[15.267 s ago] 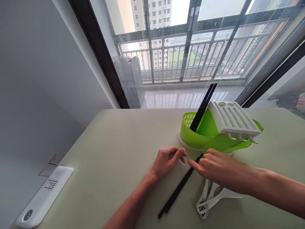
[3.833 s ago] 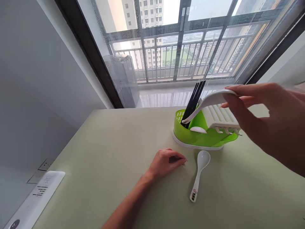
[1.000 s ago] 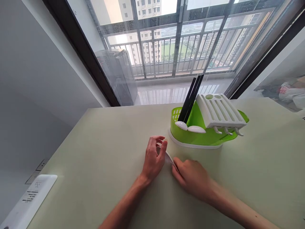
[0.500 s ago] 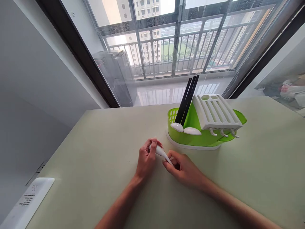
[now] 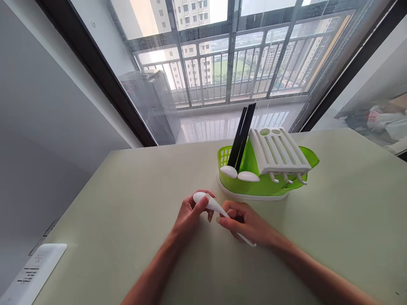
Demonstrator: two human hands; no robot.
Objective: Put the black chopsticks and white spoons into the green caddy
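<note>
A white spoon (image 5: 215, 206) slants between my two hands above the table, its bowl toward the left and its handle end toward the lower right. My left hand (image 5: 194, 209) is closed on the bowl end, thumb on top. With thumb and fingers, my right hand (image 5: 243, 219) grips the handle, whose tip shows below the palm. Just beyond my hands stands a green utensil holder (image 5: 237, 185) on a white base. Black chopsticks (image 5: 241, 137) lean in its left part, and two white spoon bowls (image 5: 248, 176) hang over its front rim.
The holder's right part carries a white slotted rack (image 5: 280, 150) with small hooks along its front. A white printed object (image 5: 38, 269) lies at the pale table's (image 5: 133, 203) left edge. Behind the table is a window with a balcony railing (image 5: 219, 76).
The spoon has turned in my hands, so its bowl and the end of its handle now show. My left hand's grip has shifted. The view has moved slightly.
</note>
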